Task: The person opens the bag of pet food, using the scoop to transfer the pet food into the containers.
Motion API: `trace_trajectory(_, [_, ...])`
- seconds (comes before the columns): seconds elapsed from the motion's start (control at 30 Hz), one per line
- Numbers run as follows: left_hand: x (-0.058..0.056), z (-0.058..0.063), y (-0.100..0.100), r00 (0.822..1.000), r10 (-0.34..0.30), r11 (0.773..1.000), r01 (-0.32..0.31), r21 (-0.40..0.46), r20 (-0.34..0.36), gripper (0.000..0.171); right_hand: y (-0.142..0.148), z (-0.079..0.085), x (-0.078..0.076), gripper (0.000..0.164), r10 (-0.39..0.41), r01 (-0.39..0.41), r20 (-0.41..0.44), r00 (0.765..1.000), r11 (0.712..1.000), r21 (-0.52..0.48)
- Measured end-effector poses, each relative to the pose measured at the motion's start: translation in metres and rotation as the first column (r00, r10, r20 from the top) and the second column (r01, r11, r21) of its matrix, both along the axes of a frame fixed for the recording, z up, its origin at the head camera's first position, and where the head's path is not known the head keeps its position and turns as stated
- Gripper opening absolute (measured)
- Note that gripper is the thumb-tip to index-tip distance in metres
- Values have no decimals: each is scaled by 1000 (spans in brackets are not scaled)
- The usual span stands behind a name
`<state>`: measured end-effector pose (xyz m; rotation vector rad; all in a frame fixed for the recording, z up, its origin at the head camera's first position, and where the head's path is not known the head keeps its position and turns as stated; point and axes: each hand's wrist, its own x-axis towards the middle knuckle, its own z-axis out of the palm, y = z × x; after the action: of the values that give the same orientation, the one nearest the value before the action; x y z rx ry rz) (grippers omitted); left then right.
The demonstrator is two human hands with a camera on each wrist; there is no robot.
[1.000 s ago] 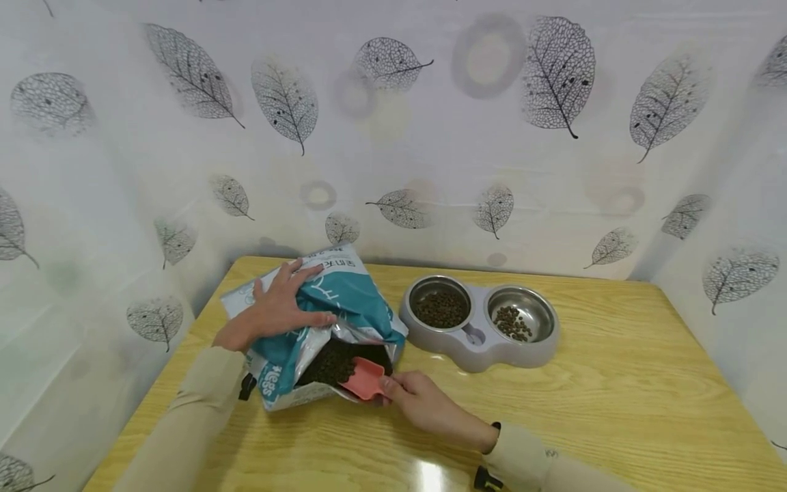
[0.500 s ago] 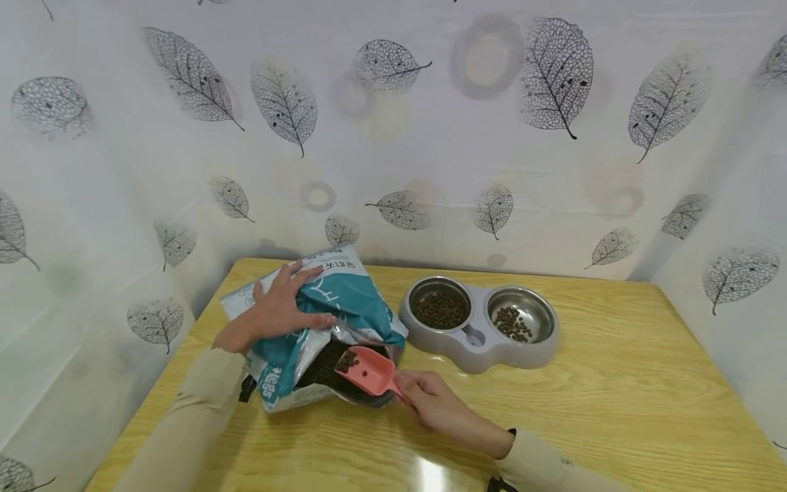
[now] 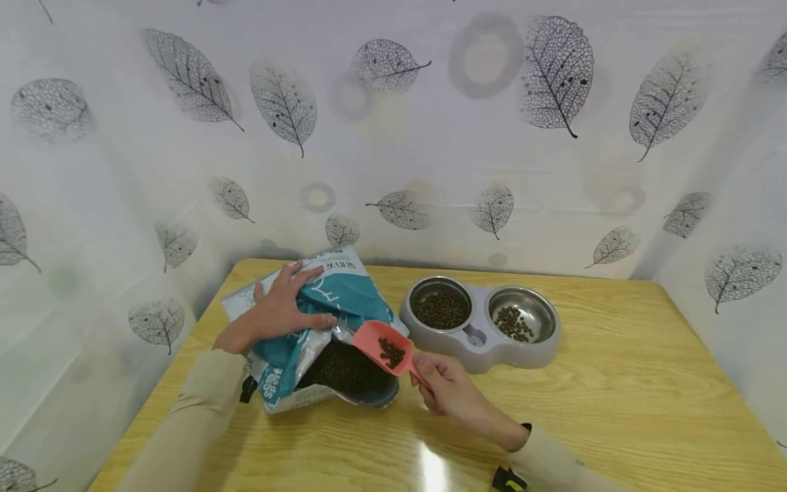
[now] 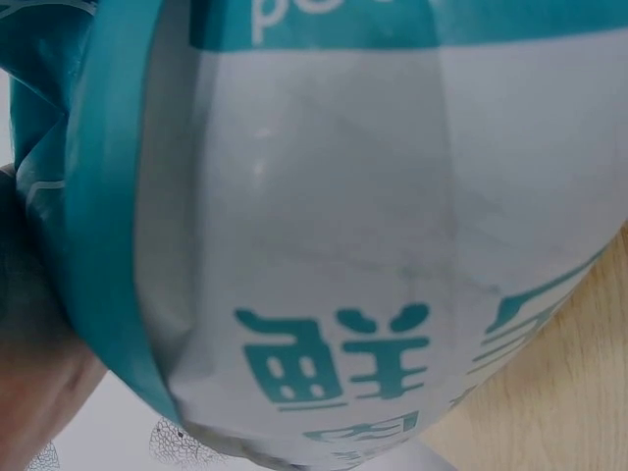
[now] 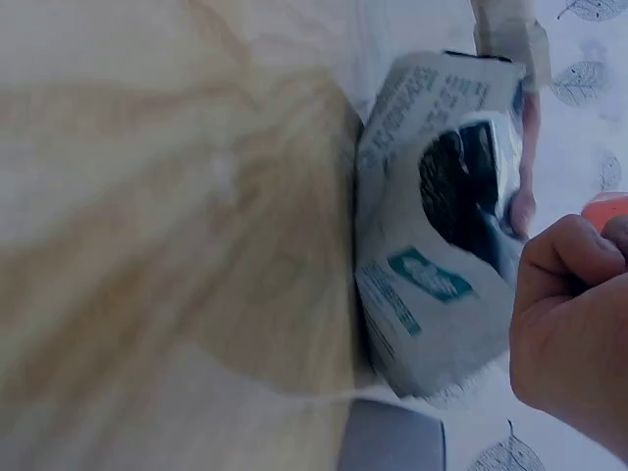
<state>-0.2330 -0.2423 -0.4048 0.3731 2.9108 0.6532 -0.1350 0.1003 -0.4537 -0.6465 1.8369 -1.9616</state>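
Observation:
A teal and white pet food bag lies on its side on the table, its mouth facing me with brown kibble inside. My left hand rests spread on top of the bag, thumb by the folded-back opening. Printed plastic of the bag fills most of the left wrist view. My right hand grips the handle of a pink scoop. The scoop carries a small heap of kibble over the bag's right edge. In the right wrist view only a sliver of the scoop shows past my fingers.
To the right of the bag stands a grey double feeder with two steel bowls. The left bowl contains more kibble than the right bowl. A leaf-print curtain hangs behind the wooden table.
My right hand has lifted the scoop out of the bag's mouth, moving up and to the right with kibble in it. The left hand stays in place on the bag.

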Motion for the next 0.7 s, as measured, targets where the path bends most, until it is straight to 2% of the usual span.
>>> trace_trajectory(0.1, [0,0,0,1000,1,1000,-1,2,0,107,12,7,-5,44,-56,63,-80,995,994,90])
trace_trajectory(0.2, [0,0,0,1000,0,1000,0,5,1,107,28,14,-10,41,-100,132,-166,981,973,192])
trace_trajectory(0.3, [0,0,0,1000,0,1000,0,2,1,107,48,21,-16,39,-146,213,-247,958,938,274])
trace_trajectory(0.4, [0,1,0,1000,-1,1000,1,1,3,107,71,24,-22,37,-201,297,-310,929,906,301])
trace_trajectory(0.47, [0,1,0,1000,-1,1000,1,1,2,107,86,25,-25,36,-245,362,-349,905,874,325])
trace_trajectory(0.5, [0,1,0,1000,-2,1000,2,1,2,107,94,25,-26,36,-268,396,-368,890,854,337])
trace_trajectory(0.57, [0,1,0,1000,-2,1000,2,1,1,107,109,25,-28,36,-317,471,-399,861,794,385])
trace_trajectory(0.7, [1,1,0,1000,-2,1000,2,5,1,107,134,24,-27,41,-381,583,-451,807,633,509])
